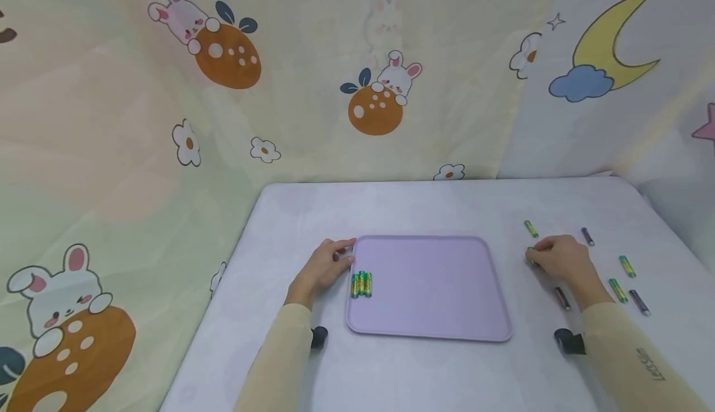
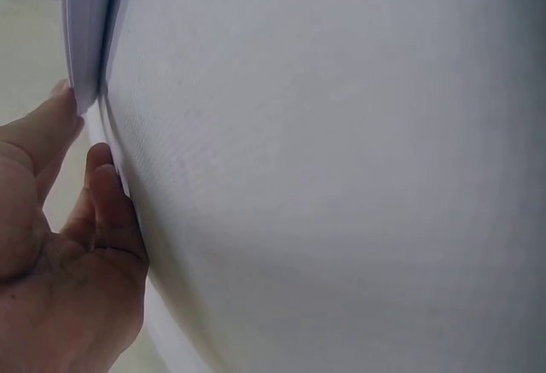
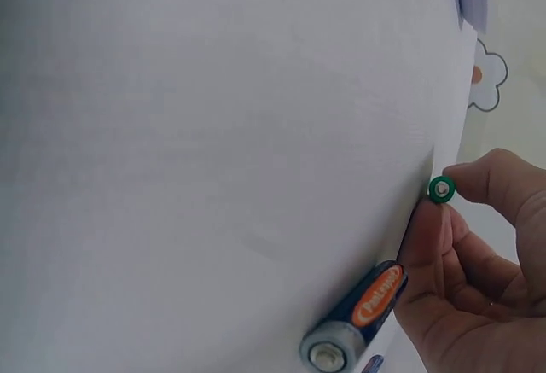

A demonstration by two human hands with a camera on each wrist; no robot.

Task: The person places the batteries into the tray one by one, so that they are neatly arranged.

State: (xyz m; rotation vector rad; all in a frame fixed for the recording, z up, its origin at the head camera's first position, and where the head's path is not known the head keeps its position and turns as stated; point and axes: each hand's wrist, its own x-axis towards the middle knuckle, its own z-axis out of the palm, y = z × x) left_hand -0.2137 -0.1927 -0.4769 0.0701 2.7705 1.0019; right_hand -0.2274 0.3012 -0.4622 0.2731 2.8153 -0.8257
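Note:
A lilac tray (image 1: pixel 436 313) lies mid-table with three green batteries (image 1: pixel 361 283) side by side near its left rim. My left hand (image 1: pixel 342 254) rests at the tray's upper left corner. In the left wrist view its thumb and fingertips (image 2: pixel 101 177) lie fairly straight against the tray rim (image 2: pixel 84 40). My right hand (image 1: pixel 534 258) is right of the tray and pinches a green battery (image 1: pixel 530 253) against the table. The right wrist view shows that battery's (image 3: pixel 442 189) end between thumb and finger.
Loose batteries lie around the right hand: green ones (image 1: pixel 530 228) (image 1: pixel 627 265) (image 1: pixel 617 290), purple ones (image 1: pixel 587 236) (image 1: pixel 639 302) and a dark one (image 1: pixel 562 298). A blue and orange battery (image 3: pixel 357 315) lies by the right palm. Patterned cloth walls close the table's back and sides.

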